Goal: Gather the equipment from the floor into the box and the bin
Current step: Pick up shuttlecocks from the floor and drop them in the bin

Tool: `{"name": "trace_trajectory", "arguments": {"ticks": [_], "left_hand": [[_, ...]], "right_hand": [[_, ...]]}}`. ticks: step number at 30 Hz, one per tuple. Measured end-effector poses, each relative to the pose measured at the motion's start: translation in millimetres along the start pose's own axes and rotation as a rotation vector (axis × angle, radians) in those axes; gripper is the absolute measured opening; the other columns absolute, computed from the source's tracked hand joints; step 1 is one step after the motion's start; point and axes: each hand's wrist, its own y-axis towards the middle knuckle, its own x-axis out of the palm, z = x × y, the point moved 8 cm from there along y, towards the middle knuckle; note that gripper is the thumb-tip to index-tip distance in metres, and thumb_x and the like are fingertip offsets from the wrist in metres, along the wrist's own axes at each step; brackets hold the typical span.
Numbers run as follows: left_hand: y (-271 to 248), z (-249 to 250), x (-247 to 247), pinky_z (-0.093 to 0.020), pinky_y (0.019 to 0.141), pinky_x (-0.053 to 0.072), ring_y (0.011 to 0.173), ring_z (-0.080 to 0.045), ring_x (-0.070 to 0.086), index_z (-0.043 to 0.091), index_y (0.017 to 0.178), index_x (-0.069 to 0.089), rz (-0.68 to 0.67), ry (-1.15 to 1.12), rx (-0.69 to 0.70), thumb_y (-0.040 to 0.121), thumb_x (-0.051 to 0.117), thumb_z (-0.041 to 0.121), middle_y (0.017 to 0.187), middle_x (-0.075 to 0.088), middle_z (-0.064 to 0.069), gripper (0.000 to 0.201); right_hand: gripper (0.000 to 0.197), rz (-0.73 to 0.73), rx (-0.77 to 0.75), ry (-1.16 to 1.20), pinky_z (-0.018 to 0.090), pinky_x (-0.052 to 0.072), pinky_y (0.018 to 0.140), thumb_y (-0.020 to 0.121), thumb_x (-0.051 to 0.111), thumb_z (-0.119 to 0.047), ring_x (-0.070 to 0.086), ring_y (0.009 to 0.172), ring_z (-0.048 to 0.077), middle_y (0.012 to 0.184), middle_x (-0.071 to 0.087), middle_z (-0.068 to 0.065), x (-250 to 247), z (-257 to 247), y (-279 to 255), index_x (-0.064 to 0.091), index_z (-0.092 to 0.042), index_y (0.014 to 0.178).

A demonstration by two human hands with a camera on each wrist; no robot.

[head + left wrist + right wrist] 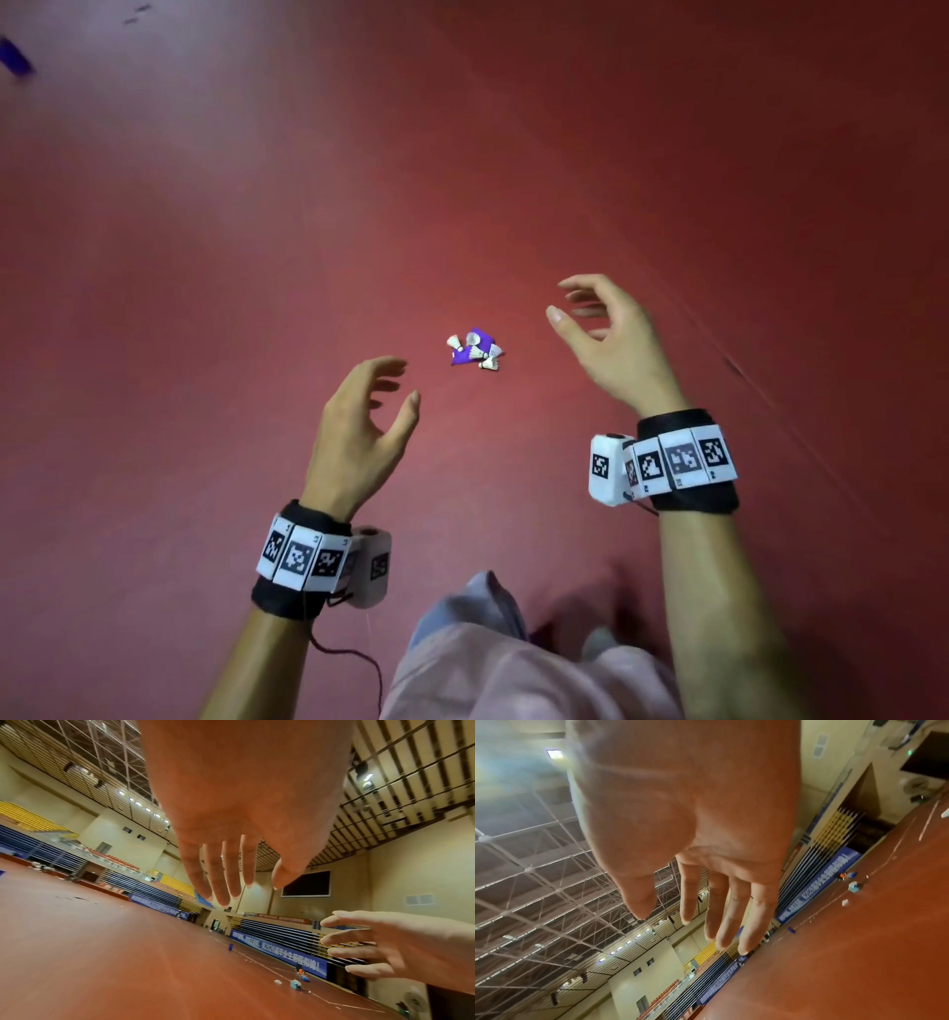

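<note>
A small heap of white shuttlecocks (pixel 478 350) lies on a purple piece (pixel 463 356) on the red court floor, straight ahead between my hands in the head view. My left hand (pixel 395 385) hovers below and left of the heap, fingers loosely curved and holding nothing. My right hand (pixel 560 303) hangs up and right of it, also empty with relaxed fingers. Both wrist views show the palms with fingers spread: left hand (pixel 231 882), right hand (pixel 706 919). More small equipment (pixel 295 983) lies far off beside a court line.
A blue object (pixel 15 56) lies at the far left on the floor. Pale trousers (pixel 513 668) show at the bottom edge. A small blue cylinder (pixel 230 947) stands on the court, with tiered seating (pixel 282 935) and banners along the hall walls. White court lines (pixel 334 1002) run at the right.
</note>
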Motion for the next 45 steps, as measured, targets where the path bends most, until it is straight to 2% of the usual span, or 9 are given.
{"name": "trace_trajectory", "arguments": {"ticks": [8, 13, 18, 25, 27, 30, 34, 39, 45], "left_hand": [[114.0, -108.3, 29.5, -0.036, 0.089, 0.058, 0.107, -0.003, 0.064, 0.024, 0.129, 0.06, -0.006, 0.053, -0.116, 0.096, 0.069, 0.029, 0.123, 0.064, 0.013, 0.035], [226.5, -187.0, 38.8, -0.039, 0.087, 0.058, 0.105, -0.003, 0.064, 0.025, 0.128, 0.06, -0.031, 0.046, -0.139, 0.095, 0.07, 0.029, 0.122, 0.064, 0.013, 0.034], [348.7, -233.7, 51.4, -0.04, 0.086, 0.058, 0.104, -0.004, 0.063, 0.026, 0.128, 0.058, -0.127, 0.084, -0.107, 0.096, 0.069, 0.032, 0.123, 0.064, 0.012, 0.035], [497.1, -269.4, 98.8, -0.042, 0.089, 0.058, 0.107, -0.005, 0.063, 0.025, 0.129, 0.058, -0.248, 0.109, -0.034, 0.096, 0.067, 0.035, 0.126, 0.063, 0.011, 0.036], [538.8, -274.2, 117.0, -0.042, 0.089, 0.058, 0.107, -0.006, 0.062, 0.024, 0.129, 0.057, -0.276, 0.136, -0.005, 0.096, 0.067, 0.036, 0.126, 0.063, 0.01, 0.037], [602.2, -275.3, 143.3, -0.042, 0.087, 0.058, 0.107, -0.007, 0.062, 0.023, 0.129, 0.058, -0.292, 0.15, 0.041, 0.096, 0.067, 0.036, 0.125, 0.063, 0.009, 0.037], [683.0, -281.7, 175.7, -0.041, 0.087, 0.058, 0.106, -0.006, 0.062, 0.023, 0.128, 0.058, -0.291, 0.143, 0.037, 0.096, 0.067, 0.035, 0.125, 0.064, 0.01, 0.036], [753.6, -297.1, 217.0, -0.041, 0.085, 0.057, 0.106, -0.008, 0.062, 0.023, 0.128, 0.057, -0.338, 0.162, 0.063, 0.095, 0.067, 0.036, 0.124, 0.064, 0.009, 0.037], [817.4, -314.4, 259.9, -0.038, 0.083, 0.056, 0.104, -0.01, 0.062, 0.023, 0.127, 0.058, -0.434, 0.131, 0.118, 0.094, 0.068, 0.034, 0.121, 0.064, 0.006, 0.036]], "right_hand": [[0.027, -0.095, 0.006, -0.031, 0.025, 0.053, 0.086, 0.094, 0.072, -0.038, 0.065, 0.106, 0.004, 0.116, 0.066, -0.01, 79.6, 46.0, 146.0, 0.064, -0.033, 0.119], [0.025, -0.101, 0.046, -0.077, 0.029, 0.056, 0.088, 0.094, 0.072, -0.036, 0.066, 0.105, 0.006, 0.115, 0.067, -0.007, 126.5, 76.4, 253.7, 0.065, -0.033, 0.118], [0.024, -0.081, 0.131, -0.128, 0.036, 0.057, 0.09, 0.094, 0.071, -0.038, 0.067, 0.104, 0.006, 0.116, 0.067, -0.009, 150.0, 104.1, 341.4, 0.065, -0.035, 0.116], [0.026, -0.082, 0.267, -0.148, 0.042, 0.057, 0.092, 0.092, 0.071, -0.042, 0.068, 0.104, 0.009, 0.119, 0.066, -0.011, 160.0, 166.7, 434.2, 0.064, -0.036, 0.116], [0.029, -0.116, 0.303, -0.158, 0.043, 0.056, 0.095, 0.091, 0.071, -0.046, 0.068, 0.106, 0.01, 0.12, 0.066, -0.011, 163.5, 191.9, 465.5, 0.064, -0.037, 0.117], [0.035, -0.192, 0.388, -0.183, 0.041, 0.052, 0.102, 0.093, 0.072, -0.04, 0.065, 0.112, 0.016, 0.125, 0.064, -0.006, 163.0, 226.2, 524.0, 0.063, -0.03, 0.125], [0.039, -0.108, 0.466, -0.184, 0.04, 0.051, 0.102, 0.093, 0.072, -0.04, 0.063, 0.114, 0.018, 0.126, 0.063, -0.004, 136.2, 260.3, 608.4, 0.061, -0.027, 0.128], [0.039, -0.011, 0.505, -0.174, 0.034, 0.05, 0.096, 0.094, 0.072, -0.039, 0.063, 0.113, 0.018, 0.126, 0.063, -0.001, 130.9, 285.4, 680.4, 0.061, -0.024, 0.128], [0.036, -0.023, 0.498, -0.165, 0.03, 0.046, 0.094, 0.093, 0.072, -0.038, 0.063, 0.112, 0.016, 0.123, 0.064, -0.003, 162.2, 298.9, 725.9, 0.061, -0.027, 0.126]]}}
